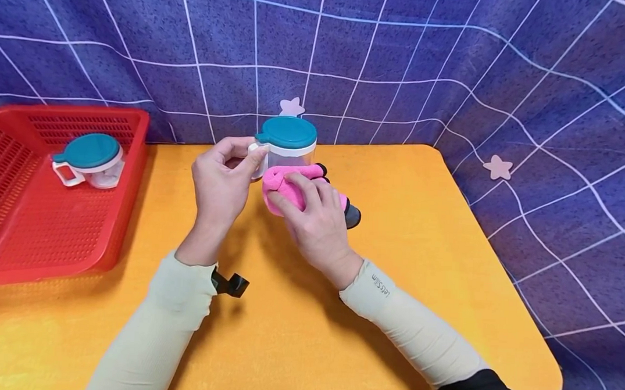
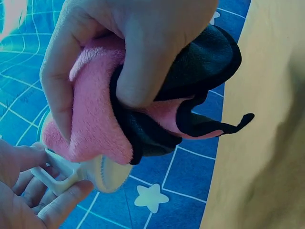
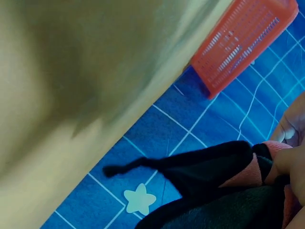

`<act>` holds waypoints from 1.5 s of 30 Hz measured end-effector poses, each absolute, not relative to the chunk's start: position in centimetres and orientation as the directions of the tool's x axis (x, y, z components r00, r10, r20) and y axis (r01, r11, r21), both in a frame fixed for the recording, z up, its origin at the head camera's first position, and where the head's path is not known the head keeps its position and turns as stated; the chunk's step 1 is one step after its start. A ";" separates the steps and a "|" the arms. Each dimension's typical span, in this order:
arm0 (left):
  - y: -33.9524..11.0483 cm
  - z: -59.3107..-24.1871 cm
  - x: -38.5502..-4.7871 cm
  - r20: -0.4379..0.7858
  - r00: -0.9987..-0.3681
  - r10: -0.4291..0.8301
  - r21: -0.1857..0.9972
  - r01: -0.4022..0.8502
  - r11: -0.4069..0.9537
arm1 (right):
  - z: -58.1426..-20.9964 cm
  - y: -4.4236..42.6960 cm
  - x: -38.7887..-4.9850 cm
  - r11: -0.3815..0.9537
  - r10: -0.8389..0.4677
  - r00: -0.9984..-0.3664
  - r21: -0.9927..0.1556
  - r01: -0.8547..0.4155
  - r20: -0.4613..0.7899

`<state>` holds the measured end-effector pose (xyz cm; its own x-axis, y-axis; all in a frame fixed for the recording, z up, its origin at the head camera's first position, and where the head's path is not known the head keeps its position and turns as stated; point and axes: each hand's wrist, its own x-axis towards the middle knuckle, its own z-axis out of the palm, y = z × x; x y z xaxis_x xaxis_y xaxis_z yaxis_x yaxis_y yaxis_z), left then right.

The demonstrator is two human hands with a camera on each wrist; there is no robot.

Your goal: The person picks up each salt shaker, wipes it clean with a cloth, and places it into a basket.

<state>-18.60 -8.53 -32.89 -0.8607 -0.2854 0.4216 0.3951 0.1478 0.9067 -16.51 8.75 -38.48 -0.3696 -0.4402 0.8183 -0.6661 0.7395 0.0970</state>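
A clear jar [image 1: 290,134] with a teal lid and a white handle is held over the back of the table. My left hand [image 1: 221,176] pinches its white handle [image 2: 62,179] between thumb and fingers. Bunched in my right hand [image 1: 319,221] is a pink cloth [image 1: 292,188] with dark grey backing and black edging. In the left wrist view the cloth [image 2: 97,105] lies against the jar and hides most of it. The right wrist view shows mainly the dark side of the cloth [image 3: 209,167] hanging from the fingers.
On the left a red plastic basket [image 1: 106,232] stands on the yellow table [image 1: 285,333]. Inside it is a second jar [image 1: 91,153] with a teal lid and white handle. A blue gridded curtain [image 1: 360,57] with star shapes borders the table's back and right side.
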 end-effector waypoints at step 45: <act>-10.4 -33.4 -18.6 0.477 -0.854 -0.205 0.877 0.450 0.169 | -35.1 12.9 -19.6 0.076 -0.069 -0.689 -0.685 -0.724 0.721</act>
<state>-18.58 -10.36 -33.36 -0.8544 -0.2052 0.4774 0.4495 0.1692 0.8771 -19.61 12.91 -35.07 -0.6892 -0.0690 0.7212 -0.7245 0.0759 -0.6851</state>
